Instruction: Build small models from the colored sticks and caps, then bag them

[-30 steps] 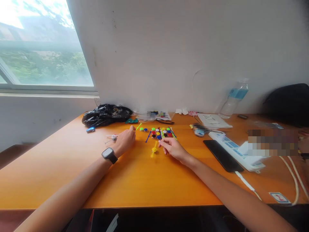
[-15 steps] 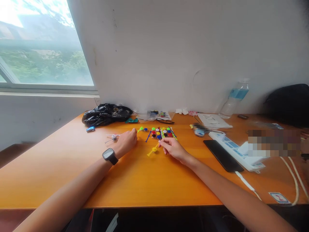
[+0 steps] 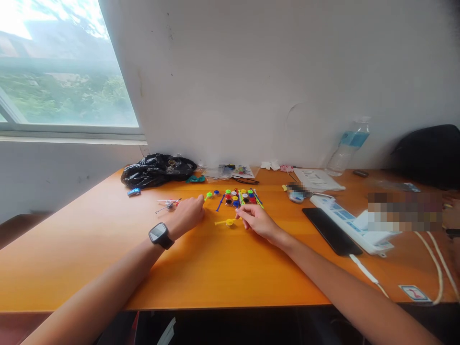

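Observation:
A yellow toy spinner [image 3: 229, 223], a round hub with a thin bar through it, sits on the table in front of me, its bar a little blurred. Just right of it is my right hand [image 3: 260, 223], thumb and forefinger pinched together close to the bar's end; I see nothing between them. My left hand [image 3: 187, 214] rests on the table with its fingers curled in, largely hidden behind its back. Beyond those fingers lies a green piece [image 3: 208, 195] with a thin tail, beside a blue cap [image 3: 216, 192]. Several coloured caps [image 3: 235, 198] and a blue stick [image 3: 220, 202] lie farther back.
Behind my left wrist are small white and metal parts [image 3: 168, 205]. A black plastic bag [image 3: 158, 170] and clear bags [image 3: 221, 171] line the wall. To the right are a phone [image 3: 330, 231], a power strip [image 3: 352, 223], cables and a bottle [image 3: 354, 143].
The yellow spinner's bar has turned from slanted to nearly level. My left hand has shifted slightly down; my right hand stays in nearly the same place.

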The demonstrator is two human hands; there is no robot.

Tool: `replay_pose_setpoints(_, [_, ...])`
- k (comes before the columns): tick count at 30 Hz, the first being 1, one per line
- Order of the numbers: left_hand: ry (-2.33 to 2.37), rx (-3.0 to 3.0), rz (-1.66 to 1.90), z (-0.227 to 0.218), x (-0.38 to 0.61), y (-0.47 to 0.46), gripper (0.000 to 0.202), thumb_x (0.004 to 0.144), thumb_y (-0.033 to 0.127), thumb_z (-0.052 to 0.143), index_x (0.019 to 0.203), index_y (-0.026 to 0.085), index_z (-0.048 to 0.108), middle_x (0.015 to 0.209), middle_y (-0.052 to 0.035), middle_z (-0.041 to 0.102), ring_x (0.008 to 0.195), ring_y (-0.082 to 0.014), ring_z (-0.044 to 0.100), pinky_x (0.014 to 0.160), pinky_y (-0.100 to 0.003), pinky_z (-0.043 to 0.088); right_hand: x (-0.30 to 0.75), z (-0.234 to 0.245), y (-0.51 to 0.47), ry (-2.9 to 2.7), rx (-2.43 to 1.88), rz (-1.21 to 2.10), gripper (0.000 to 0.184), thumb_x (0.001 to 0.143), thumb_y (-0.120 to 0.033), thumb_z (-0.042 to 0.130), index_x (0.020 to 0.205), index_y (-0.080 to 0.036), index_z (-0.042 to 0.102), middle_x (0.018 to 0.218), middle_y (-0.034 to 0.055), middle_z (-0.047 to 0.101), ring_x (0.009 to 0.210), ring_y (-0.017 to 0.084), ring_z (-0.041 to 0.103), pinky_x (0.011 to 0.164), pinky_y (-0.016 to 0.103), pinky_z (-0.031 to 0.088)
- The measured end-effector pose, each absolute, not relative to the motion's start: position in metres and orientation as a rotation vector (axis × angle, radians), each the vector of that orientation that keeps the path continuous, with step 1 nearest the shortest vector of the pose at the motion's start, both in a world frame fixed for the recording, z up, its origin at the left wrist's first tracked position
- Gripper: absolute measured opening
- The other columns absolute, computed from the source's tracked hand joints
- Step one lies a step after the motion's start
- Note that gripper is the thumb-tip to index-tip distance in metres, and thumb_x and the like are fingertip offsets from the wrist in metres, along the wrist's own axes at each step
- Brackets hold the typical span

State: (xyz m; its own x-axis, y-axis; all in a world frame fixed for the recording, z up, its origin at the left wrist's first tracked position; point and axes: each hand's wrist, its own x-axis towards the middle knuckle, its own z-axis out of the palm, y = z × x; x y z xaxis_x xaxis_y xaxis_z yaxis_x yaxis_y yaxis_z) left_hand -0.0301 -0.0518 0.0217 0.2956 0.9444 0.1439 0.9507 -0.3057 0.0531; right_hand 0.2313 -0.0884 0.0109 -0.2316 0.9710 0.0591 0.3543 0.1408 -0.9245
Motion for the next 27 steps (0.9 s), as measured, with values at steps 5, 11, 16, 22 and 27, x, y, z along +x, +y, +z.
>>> replay_pose_setpoints(5, [-1.852,-2.548,-0.196,0.031,-0.036,-0.051,0.011,0.090,0.018,0.053,0.098,0.019,0.060,0.088,-0.0109,0.071,0.074,-0.0258,0.067,0.060,-0.031,0.033,0.233,0.009,-0.087,-1.708,-1.274,1.081,0.038,0.095,-0.051,0.061,0.078,-0.018,0.067,0.053,-0.0031,0.053,0.052,0.014,0.051,0.058,0.027,0.038])
replay_pose_setpoints(11, [-1.927,-2.664,-0.096,0.042,-0.039,-0.053,0.019,0.085,0.033,0.061,0.071,0.021,0.060,0.067,-0.0086,0.068,0.062,-0.0234,0.065,0.055,-0.030,0.034,0.232,0.013,-0.090,-1.706,-1.284,1.086,0.037,0.096,-0.051,0.061,0.078,-0.018,0.068,0.053,-0.0029,0.053,0.053,0.014,0.051,0.058,0.027,0.037])
replay_pose_setpoints(16, [-2.028,-2.759,-0.093,0.050,-0.038,-0.057,0.026,0.087,0.033,0.055,0.065,0.020,0.058,0.057,-0.0062,0.065,0.054,-0.0212,0.062,0.054,-0.030,0.034,0.232,0.011,-0.088,-1.698,-1.281,1.094,0.039,0.098,-0.051,0.059,0.079,-0.018,0.068,0.052,-0.0027,0.053,0.051,0.013,0.048,0.056,0.027,0.035])
replay_pose_setpoints(22, [-2.018,-2.667,-0.289,0.039,-0.042,-0.046,0.014,0.089,0.027,0.057,0.089,0.018,0.068,0.085,-0.0103,0.076,0.070,-0.0232,0.069,0.060,-0.029,0.040,0.233,0.008,-0.088,-1.713,-1.273,1.086,0.040,0.099,-0.050,0.056,0.079,-0.018,0.068,0.052,-0.0024,0.053,0.051,0.013,0.049,0.057,0.027,0.036])
replay_pose_setpoints(27, [-1.960,-2.709,-0.275,0.036,-0.041,-0.046,0.013,0.088,0.017,0.056,0.087,0.019,0.070,0.090,-0.0097,0.076,0.076,-0.0220,0.068,0.062,-0.027,0.039,0.233,0.010,-0.088,-1.729,-1.266,1.067,0.039,0.098,-0.051,0.058,0.078,-0.018,0.067,0.053,-0.0025,0.053,0.053,0.014,0.051,0.059,0.027,0.037])
